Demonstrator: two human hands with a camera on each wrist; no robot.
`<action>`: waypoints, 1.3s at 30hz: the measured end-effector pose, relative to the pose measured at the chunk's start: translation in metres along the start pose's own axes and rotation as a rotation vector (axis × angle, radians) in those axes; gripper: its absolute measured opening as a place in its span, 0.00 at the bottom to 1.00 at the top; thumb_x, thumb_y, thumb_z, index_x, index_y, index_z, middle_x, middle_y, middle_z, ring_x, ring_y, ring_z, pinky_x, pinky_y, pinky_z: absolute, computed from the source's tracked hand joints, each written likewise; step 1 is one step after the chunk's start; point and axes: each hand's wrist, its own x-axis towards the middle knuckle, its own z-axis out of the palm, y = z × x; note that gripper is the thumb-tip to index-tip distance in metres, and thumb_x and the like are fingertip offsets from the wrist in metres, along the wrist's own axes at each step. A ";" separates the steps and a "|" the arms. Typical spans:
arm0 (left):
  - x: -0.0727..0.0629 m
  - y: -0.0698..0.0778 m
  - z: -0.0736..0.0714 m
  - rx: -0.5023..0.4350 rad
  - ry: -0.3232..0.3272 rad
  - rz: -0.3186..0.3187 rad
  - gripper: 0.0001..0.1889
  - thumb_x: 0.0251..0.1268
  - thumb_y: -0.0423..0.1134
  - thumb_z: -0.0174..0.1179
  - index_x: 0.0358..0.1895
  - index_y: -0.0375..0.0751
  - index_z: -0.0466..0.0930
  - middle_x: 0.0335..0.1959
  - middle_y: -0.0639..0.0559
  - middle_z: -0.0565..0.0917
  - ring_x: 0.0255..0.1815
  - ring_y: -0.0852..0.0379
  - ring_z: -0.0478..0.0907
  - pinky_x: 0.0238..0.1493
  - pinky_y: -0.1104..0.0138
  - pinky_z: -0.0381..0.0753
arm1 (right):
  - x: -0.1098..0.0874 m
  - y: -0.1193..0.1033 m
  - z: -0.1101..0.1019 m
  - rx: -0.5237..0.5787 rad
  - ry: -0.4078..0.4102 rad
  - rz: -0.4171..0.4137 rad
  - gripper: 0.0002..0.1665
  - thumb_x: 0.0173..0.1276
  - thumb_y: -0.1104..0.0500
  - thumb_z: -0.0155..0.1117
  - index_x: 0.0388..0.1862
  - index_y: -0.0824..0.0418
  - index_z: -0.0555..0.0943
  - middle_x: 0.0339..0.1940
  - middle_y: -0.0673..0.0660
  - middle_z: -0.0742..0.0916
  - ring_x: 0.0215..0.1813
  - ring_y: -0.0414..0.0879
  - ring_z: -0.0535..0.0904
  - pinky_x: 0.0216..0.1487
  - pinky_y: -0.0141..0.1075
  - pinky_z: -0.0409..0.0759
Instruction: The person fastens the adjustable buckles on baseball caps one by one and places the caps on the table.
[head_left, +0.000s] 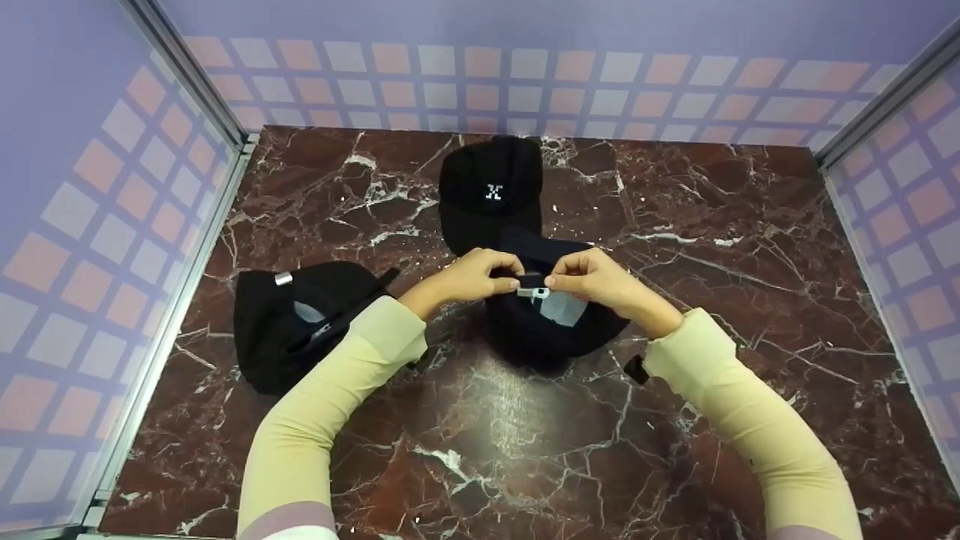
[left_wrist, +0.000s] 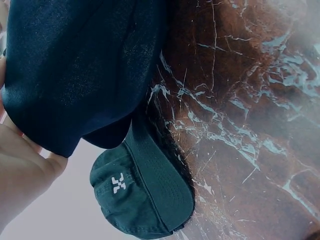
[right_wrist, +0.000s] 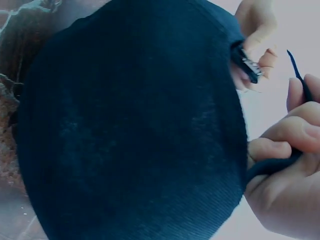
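A navy cap [head_left: 540, 330] sits in the middle of the table, its back strap between my two hands. My left hand [head_left: 476, 275] pinches the cap's edge at the silver buckle [head_left: 533, 292]. In the right wrist view, my right hand [right_wrist: 290, 160] grips the dark strap [right_wrist: 272, 167], whose thin end sticks up past the fingers. That view also has the left hand [right_wrist: 257, 40] beside the metal buckle [right_wrist: 250, 67]. The navy cap's crown [left_wrist: 85, 70] fills much of the left wrist view and hides most of the left fingers.
Behind stands a black cap [head_left: 491, 180] with a white logo, its brim overlapped by the navy cap. Another black cap [head_left: 300, 330] with a silver clip [head_left: 283, 278] lies to the left, by the left forearm. Purple checkered panels [head_left: 525, 75] border the marbled table [head_left: 510, 465].
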 end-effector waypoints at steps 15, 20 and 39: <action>-0.002 -0.001 0.002 -0.032 0.038 -0.001 0.06 0.54 0.34 0.55 0.34 0.37 0.77 0.23 0.54 0.74 0.27 0.59 0.67 0.34 0.71 0.65 | -0.011 -0.007 0.009 -0.056 0.170 -0.050 0.10 0.55 0.68 0.59 0.28 0.79 0.77 0.11 0.41 0.73 0.16 0.32 0.60 0.20 0.24 0.58; -0.002 -0.002 0.002 -0.036 0.041 0.002 0.05 0.54 0.34 0.55 0.33 0.38 0.77 0.22 0.54 0.73 0.25 0.60 0.66 0.32 0.72 0.64 | -0.012 -0.001 0.007 -0.020 0.173 -0.052 0.10 0.56 0.69 0.59 0.29 0.79 0.78 0.11 0.42 0.74 0.15 0.32 0.61 0.19 0.24 0.59; -0.002 -0.003 0.003 -0.034 0.051 -0.008 0.07 0.51 0.34 0.55 0.33 0.36 0.77 0.23 0.53 0.74 0.26 0.60 0.66 0.33 0.71 0.64 | 0.003 0.035 0.004 0.023 0.136 -0.004 0.12 0.56 0.65 0.60 0.32 0.76 0.79 0.14 0.41 0.76 0.15 0.32 0.61 0.18 0.24 0.59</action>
